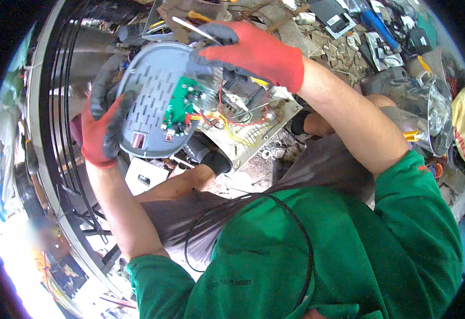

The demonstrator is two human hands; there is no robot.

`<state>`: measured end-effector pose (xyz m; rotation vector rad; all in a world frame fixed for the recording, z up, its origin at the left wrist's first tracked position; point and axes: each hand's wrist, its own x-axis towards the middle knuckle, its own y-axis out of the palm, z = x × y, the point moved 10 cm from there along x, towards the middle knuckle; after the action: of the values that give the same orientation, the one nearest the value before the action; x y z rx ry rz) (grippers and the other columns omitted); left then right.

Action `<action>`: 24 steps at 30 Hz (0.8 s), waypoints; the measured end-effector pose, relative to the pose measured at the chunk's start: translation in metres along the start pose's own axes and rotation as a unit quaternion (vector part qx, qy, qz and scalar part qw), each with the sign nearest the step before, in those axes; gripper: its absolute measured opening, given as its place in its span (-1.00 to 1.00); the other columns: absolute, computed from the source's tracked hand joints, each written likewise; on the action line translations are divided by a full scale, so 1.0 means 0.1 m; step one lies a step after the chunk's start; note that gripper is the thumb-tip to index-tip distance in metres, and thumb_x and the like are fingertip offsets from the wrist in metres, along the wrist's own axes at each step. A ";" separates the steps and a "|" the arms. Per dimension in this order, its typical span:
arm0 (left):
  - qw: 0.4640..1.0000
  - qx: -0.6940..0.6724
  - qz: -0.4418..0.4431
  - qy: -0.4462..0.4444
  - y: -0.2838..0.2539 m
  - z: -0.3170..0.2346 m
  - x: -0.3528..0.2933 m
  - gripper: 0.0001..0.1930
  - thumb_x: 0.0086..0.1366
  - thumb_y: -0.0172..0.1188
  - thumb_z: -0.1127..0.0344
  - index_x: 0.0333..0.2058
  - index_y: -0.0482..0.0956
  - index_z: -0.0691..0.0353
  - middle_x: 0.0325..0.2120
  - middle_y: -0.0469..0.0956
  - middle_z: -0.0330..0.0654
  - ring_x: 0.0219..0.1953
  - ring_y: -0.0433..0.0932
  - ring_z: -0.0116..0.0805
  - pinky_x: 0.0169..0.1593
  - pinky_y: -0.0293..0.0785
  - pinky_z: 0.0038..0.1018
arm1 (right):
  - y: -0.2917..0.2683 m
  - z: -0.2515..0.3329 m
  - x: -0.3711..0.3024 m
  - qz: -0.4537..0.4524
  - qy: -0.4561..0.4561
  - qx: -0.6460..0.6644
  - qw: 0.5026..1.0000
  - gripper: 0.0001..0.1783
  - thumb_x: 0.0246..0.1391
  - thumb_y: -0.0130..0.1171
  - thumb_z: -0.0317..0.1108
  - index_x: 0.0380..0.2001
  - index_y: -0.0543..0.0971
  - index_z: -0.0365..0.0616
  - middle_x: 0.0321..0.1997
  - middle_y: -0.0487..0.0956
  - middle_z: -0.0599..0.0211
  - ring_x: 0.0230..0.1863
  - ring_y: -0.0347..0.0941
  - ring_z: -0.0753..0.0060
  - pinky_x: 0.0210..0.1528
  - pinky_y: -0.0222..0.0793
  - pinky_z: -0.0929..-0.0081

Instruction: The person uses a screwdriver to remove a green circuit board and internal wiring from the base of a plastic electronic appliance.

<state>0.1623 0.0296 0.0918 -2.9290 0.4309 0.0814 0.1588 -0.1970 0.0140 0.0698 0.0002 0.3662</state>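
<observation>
My left hand [106,119], in a red and black glove, grips the left edge of a grey plastic cover [150,66] with rows of slots. The cover is tilted, and a green circuit board [182,103] sits on its right part. Red and yellow wires [219,121] run from the board to an opened pale housing [243,143] with parts inside. Above the cover's upper right edge, my gloved right hand [248,50] is closed round a thin pale rod [192,27]. The rod points up and left; its other end is hidden by the glove.
Broken pieces [333,58] and mixed scrap cover the ground at the far right. A clear bucket [438,114] stands right of my knee. Along the left runs a metal frame [57,133] with dark bars. A white piece [144,175] lies below the cover.
</observation>
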 end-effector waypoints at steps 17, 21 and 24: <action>0.912 -0.405 -0.003 -0.057 0.62 0.76 -0.14 -0.22 0.30 0.07 -0.21 0.30 0.19 0.23 0.21 0.37 -0.03 0.24 0.36 -0.08 0.27 0.32 -0.10 | -0.25 -0.36 -0.31 -0.105 0.142 0.198 0.964 -0.72 0.24 0.11 -0.30 -0.04 0.51 -0.20 -0.24 0.61 0.31 -0.31 0.53 0.49 -0.27 0.47 0.50; 0.923 -0.376 -0.032 -0.080 0.76 0.75 -0.19 -0.40 0.33 0.12 0.06 0.24 0.26 0.24 0.12 0.45 -0.07 0.11 0.49 -0.16 0.12 0.51 -0.18 | -0.24 -0.40 -0.32 -0.086 0.158 0.201 0.963 -0.77 0.24 0.10 -0.29 -0.12 0.55 -0.16 -0.33 0.59 0.40 -0.42 0.48 0.58 -0.41 0.42 0.55; 0.910 -0.400 -0.063 -0.093 0.71 0.87 -0.22 -0.49 0.36 0.07 0.20 0.22 0.28 0.24 0.10 0.47 -0.06 0.10 0.50 -0.14 0.12 0.52 -0.14 | -0.18 -0.23 -0.29 -0.045 0.125 0.100 0.986 -0.81 0.22 0.10 -0.32 -0.17 0.58 -0.15 -0.37 0.58 0.43 -0.43 0.47 0.59 -0.41 0.40 0.56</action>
<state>0.1187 -0.0148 -0.0035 -3.6807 0.1965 0.6611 0.1379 -0.2221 -0.0101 0.2219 0.2872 0.2809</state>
